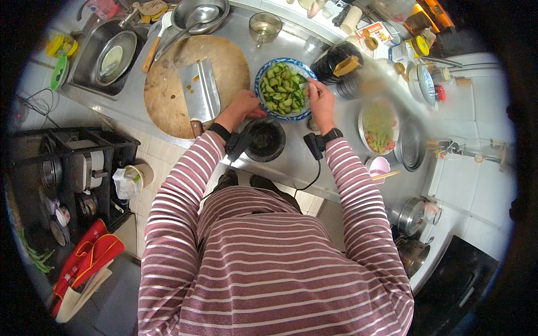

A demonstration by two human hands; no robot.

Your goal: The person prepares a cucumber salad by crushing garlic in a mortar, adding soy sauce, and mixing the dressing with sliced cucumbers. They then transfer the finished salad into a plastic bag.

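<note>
A blue-and-white plate (262,105) heaped with sliced cucumber (282,89) lies on the steel counter in front of me. My left hand (248,106) is at its lower left rim, fingers together; whether it grips the rim is unclear. At the right rim, my right hand (320,98) pinches the edge between thumb and fingers. Just below the plate stands a dark stone mortar (265,139). To the left, a cleaver (199,92) with a wooden handle rests on a round wooden chopping board (162,94).
A sink (80,77) holding a metal basin is at the upper left. Dark bottles (332,63) stand right of the plate. Farther right are a plate of green and red food (378,126) and a pink bowl (378,167) with chopsticks. A glass bowl (265,28) sits behind.
</note>
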